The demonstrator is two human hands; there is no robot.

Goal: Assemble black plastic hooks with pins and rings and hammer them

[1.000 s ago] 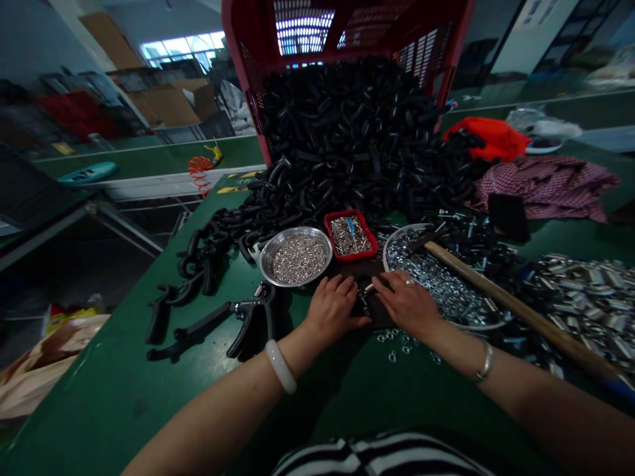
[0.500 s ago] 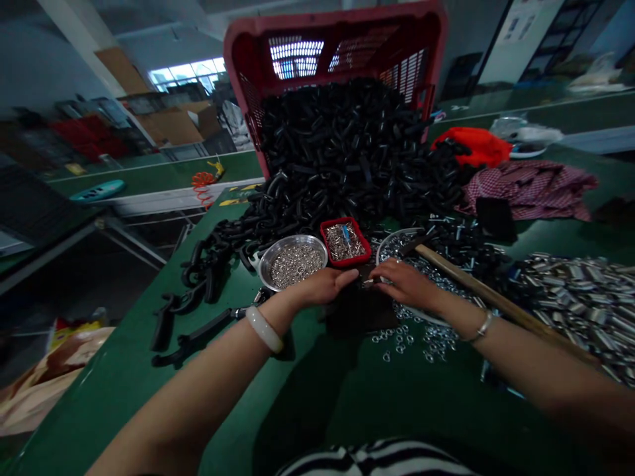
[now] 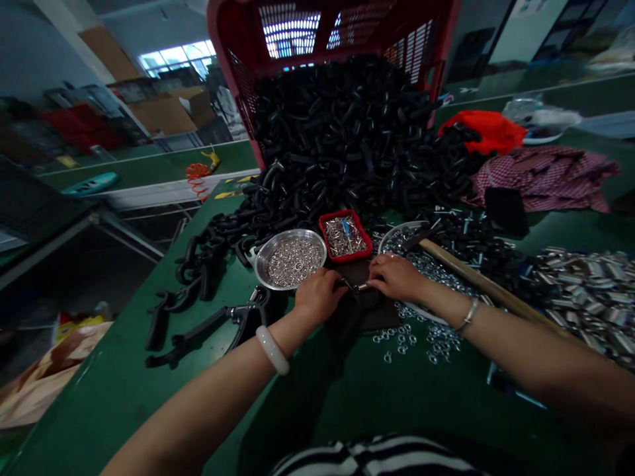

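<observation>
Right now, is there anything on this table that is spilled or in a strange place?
Yes. Small metal rings lie scattered on the table, outside the round tray, perhaps spilled. A wooden-handled tool also lies across that tray, which looks untidy.

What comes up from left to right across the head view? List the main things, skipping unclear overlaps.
Teal oval object → coiled orange hose → round metal bowl → red tray → right hand → black flat rectangle → pile of shiny metal pieces.

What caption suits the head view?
Left hand and right hand at a small metal coil, near silver bowl and red tray.
</observation>
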